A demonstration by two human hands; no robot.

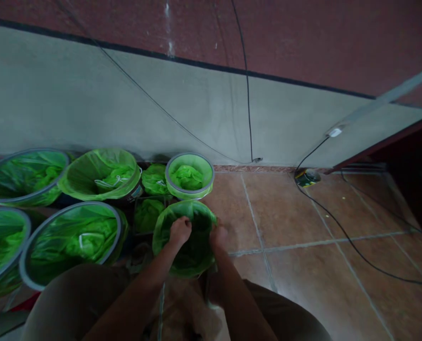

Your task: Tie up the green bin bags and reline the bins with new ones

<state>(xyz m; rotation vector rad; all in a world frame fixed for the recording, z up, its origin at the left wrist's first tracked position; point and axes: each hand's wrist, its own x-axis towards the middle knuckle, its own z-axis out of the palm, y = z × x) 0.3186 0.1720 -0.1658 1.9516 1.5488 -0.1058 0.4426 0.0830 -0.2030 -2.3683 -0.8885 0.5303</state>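
In front of my knees stands a small bin lined with a green plastic bag [161, 237], whose edge is folded out over the rim. Inside its opening is my left hand [180, 230], fingers curled closed; whatever they may hold is hidden. At the right side of the rim my right hand [218, 236], a little blurred, grips the bag's edge. Just behind stands another small bin with a grey rim ring [211, 182] and a crumpled green bag [188, 177] inside.
Larger bins lined with green bags [72, 239] crowd the left side, several with grey rings. A small square container [149, 215] holds more green bag. A wall [197, 113] runs behind. Rightward, a black cable [353, 244] crosses the tiled floor near a dark can [307, 177].
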